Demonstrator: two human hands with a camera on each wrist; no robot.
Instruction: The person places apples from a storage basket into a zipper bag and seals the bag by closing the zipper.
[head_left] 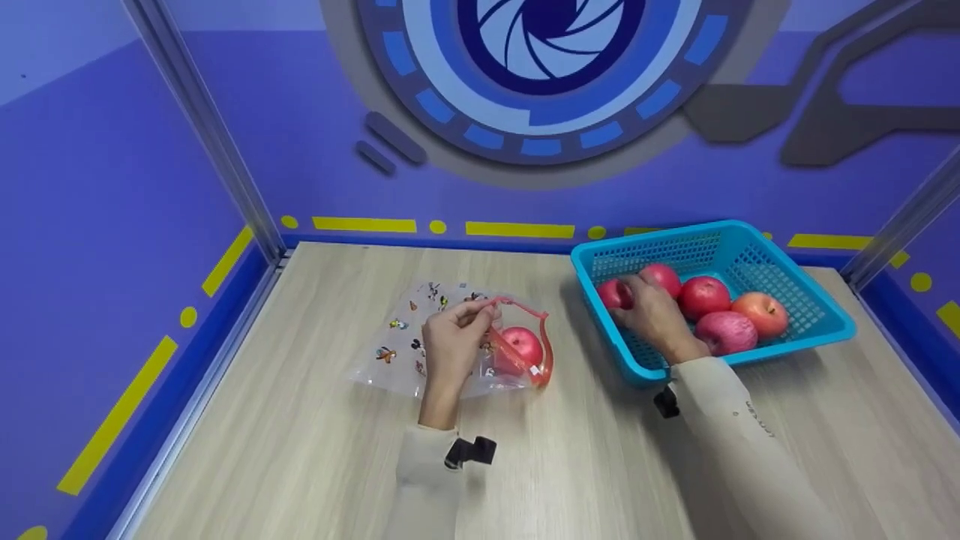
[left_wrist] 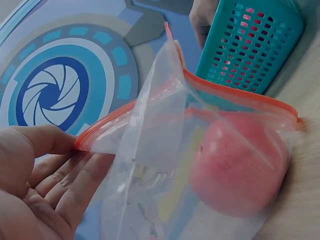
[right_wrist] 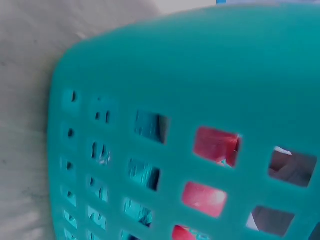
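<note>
My left hand (head_left: pixel 454 341) pinches the red-edged mouth of a clear zip bag (head_left: pixel 397 330) between thumb and fingers. The bag, printed with small cartoon figures, lies on the table with its mouth held apart. One red apple (left_wrist: pixel 240 167) sits inside it, near the opening. Over in the blue basket (head_left: pixel 637 367), my right hand (head_left: pixel 656 315) has its fingers curled round a red apple (head_left: pixel 611 293) at the left wall. Several more apples (head_left: pixel 703 297) lie about that hand. In the right wrist view the basket's perforated side (right_wrist: pixel 175 75) hides most of the hand.
The basket stands at the back right of the wooden table (head_left: pixel 300 450), to the right of the bag. Purple panels (head_left: pixel 300 165) with metal corner posts (head_left: pixel 217 135) close off the back and sides. Black camera mounts (head_left: pixel 471 451) sit at both wrists.
</note>
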